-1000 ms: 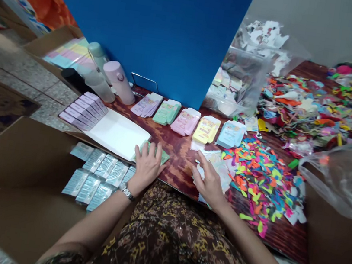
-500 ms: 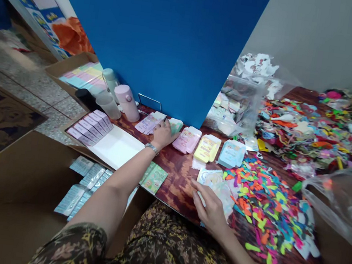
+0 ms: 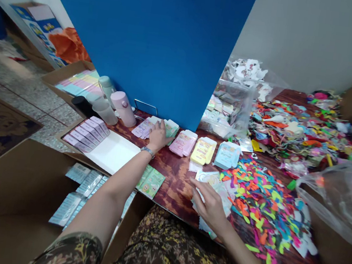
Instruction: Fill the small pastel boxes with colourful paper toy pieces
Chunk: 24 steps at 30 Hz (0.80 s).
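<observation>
My left hand (image 3: pixel 159 135) reaches to the back of the table, fingers spread over the stacks of flat green cartons (image 3: pixel 171 128) and purple cartons (image 3: pixel 144 127). To its right lie stacks of pink cartons (image 3: pixel 183 142), yellow cartons (image 3: pixel 203 150) and blue cartons (image 3: pixel 227 155). A green printed card (image 3: pixel 153 183) lies at the front edge, below my left wrist. My right hand (image 3: pixel 210 203) hovers by the clear printed packets (image 3: pixel 210 178), its fingers apart and nothing seen in them.
A white tray (image 3: pixel 116 152) with small purple boxes (image 3: pixel 85 133) is at the left, above an open carton (image 3: pixel 24 189) of blue packs. Bottles (image 3: pixel 123 108) stand behind. Colourful balloon-like pieces (image 3: pixel 264 205) cover the right side. A blue panel (image 3: pixel 143 35) rises behind.
My left hand has opened its fingers wider over the green and purple cartons. My right hand stays almost in place. The camera view has shifted slightly.
</observation>
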{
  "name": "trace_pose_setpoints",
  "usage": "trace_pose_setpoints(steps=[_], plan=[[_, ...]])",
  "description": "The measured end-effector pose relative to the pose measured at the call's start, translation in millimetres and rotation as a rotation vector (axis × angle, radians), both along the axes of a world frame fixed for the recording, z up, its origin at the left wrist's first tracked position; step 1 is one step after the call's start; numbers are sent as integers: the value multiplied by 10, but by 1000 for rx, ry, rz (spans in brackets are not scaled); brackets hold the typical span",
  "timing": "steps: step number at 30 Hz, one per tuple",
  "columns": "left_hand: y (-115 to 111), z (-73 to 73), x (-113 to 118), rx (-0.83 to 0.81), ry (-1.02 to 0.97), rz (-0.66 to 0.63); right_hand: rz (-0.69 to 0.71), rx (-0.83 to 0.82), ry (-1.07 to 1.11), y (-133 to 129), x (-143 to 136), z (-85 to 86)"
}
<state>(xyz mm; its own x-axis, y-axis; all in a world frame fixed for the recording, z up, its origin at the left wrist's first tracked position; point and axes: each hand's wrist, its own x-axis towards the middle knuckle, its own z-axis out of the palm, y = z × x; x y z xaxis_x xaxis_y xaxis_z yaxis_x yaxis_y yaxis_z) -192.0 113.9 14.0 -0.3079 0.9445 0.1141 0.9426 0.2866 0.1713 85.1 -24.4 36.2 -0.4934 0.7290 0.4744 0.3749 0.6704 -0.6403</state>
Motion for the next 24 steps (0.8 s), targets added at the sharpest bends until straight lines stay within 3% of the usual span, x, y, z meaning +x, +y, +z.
trace_pose_setpoints(steps=[4, 7, 11, 14, 17, 20, 22, 24], plan=[[20, 68, -28, 39, -80, -17, 17, 6, -11, 20, -25, 23], [-71, 180, 122, 111, -173, -23, -51, 56, -26, 148, -50, 122], [-457, 315, 578, 299, -312, -202, -253, 169, -103, 490, -131, 272], [-810, 354, 905, 437, -315, -343, -314, 198, -148, 659, -162, 308], [-1044, 348, 1076, 488, -298, -416, -237, 43, -53, 642, -122, 326], [-1138, 353, 1120, 437, -370, -452, -90, -178, 31, 541, -35, 375], [-1153, 383, 1128, 398, -450, -451, -120, -152, 64, 478, 17, 404], [-1156, 422, 1140, 376, -519, -457, -233, 3, 65, 425, 52, 410]])
